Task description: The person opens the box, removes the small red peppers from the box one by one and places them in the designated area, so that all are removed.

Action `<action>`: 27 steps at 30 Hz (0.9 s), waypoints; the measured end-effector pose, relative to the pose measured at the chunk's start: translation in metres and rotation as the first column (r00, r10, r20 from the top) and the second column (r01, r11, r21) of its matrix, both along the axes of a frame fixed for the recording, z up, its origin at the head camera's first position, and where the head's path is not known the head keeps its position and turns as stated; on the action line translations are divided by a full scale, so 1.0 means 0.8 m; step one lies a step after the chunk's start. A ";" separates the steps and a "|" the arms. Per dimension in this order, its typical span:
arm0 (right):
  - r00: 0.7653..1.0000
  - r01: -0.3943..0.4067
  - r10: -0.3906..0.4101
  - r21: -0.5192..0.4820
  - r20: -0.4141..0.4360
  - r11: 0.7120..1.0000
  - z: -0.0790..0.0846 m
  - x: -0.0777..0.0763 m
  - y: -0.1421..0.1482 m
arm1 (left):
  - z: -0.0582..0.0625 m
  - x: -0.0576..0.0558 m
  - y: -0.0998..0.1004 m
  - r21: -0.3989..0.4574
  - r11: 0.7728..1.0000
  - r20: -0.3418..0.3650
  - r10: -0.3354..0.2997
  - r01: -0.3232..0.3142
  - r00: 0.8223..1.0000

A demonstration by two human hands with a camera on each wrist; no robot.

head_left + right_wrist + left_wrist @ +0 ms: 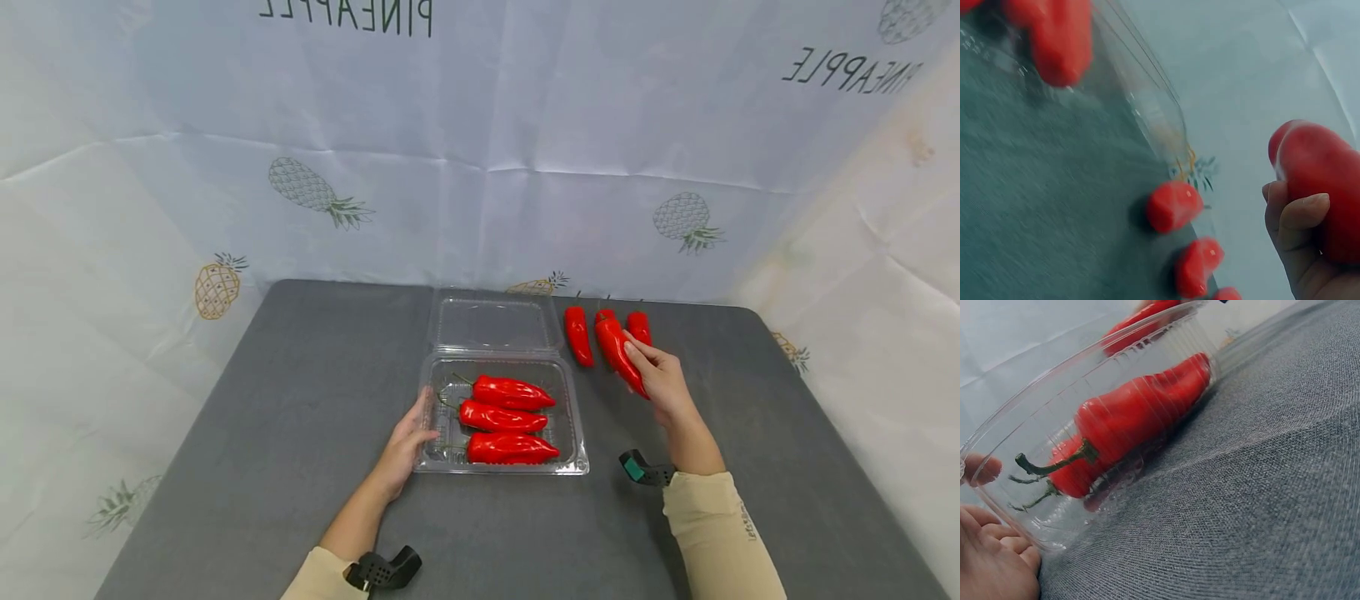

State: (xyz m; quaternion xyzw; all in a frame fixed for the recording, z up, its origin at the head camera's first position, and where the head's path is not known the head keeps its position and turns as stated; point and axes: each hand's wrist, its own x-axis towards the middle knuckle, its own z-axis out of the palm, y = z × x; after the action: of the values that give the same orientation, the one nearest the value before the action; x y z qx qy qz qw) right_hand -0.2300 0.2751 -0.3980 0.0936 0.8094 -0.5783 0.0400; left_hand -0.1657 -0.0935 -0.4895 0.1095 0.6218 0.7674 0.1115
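My right hand (656, 379) grips a red pepper (618, 354), fingers and thumb around it, lifted in the right wrist view. Three red peppers lie in a clear plastic clamshell container (581, 454): a back one (513, 392), a middle one (502, 417) and a front one (513, 448). Their green stems point left. At the container's left wall, my left hand (405, 442) holds the rim between thumb and fingers; a fingertip (984, 470) shows at the plastic in the left wrist view.
The container's hinged lid (495, 323) lies folded back. Right of it, near the grey table's (330, 358) back edge, lie a left pepper (577, 336), a right pepper (639, 325) and another (603, 315) partly hidden behind the held one. A pineapple-print sheet (480, 208) hangs behind.
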 end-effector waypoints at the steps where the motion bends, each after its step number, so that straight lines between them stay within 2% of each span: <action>1: 1.000 0.007 -0.007 0.004 -0.001 1.000 0.001 -0.002 0.004 | 0.000 0.000 0.000 0.000 1.000 -0.001 0.000 0.000 1.000; 15: 0.991 0.132 -0.133 0.062 0.010 0.989 0.007 -0.034 0.053 | -0.001 0.001 0.000 -0.002 1.000 -0.003 0.012 -0.012 1.000; 20: 0.982 0.186 -0.186 0.004 0.042 0.983 0.004 -0.048 0.070 | -0.001 0.000 0.000 -0.003 1.000 -0.007 0.010 -0.010 1.000; 27: 0.969 0.235 -0.239 0.057 0.063 0.970 -0.005 -0.070 0.098 | -0.001 0.000 -0.001 0.004 1.000 -0.010 -0.005 0.005 1.000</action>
State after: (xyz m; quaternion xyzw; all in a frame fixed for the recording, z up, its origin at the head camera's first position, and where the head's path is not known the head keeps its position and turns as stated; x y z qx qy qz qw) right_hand -0.2863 0.3539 -0.4021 0.2106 0.8046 -0.5552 -0.0037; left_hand -0.1657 -0.0941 -0.4899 0.1152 0.6206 0.7677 0.1102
